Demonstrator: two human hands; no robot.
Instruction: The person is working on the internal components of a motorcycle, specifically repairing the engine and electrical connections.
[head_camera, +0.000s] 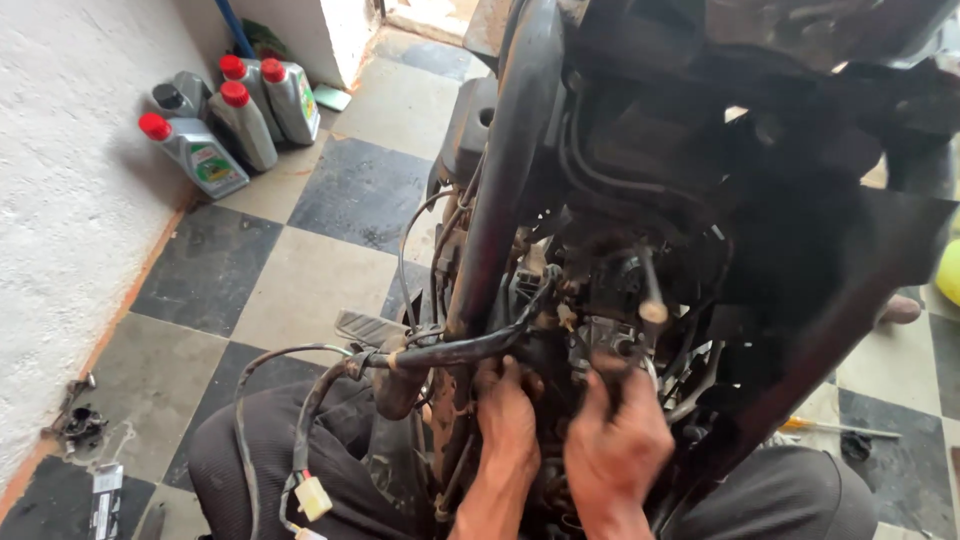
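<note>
Single head-worn view, angled steeply downward and forward from just above the motorcycle frame (500, 180). Close range: the frame fills the centre and right. The checkered floor (330, 230) and white wall (70, 200) occupy the left.

Greasy engine parts under a stripped motorcycle frame

The motorcycle frame (500, 190) stands upright, black and grimy, cables and hoses hanging loose. Low in its middle sits the dark, oily engine assembly (600, 330), partly hidden. A black hose (450, 352) runs across just before it.
</note>
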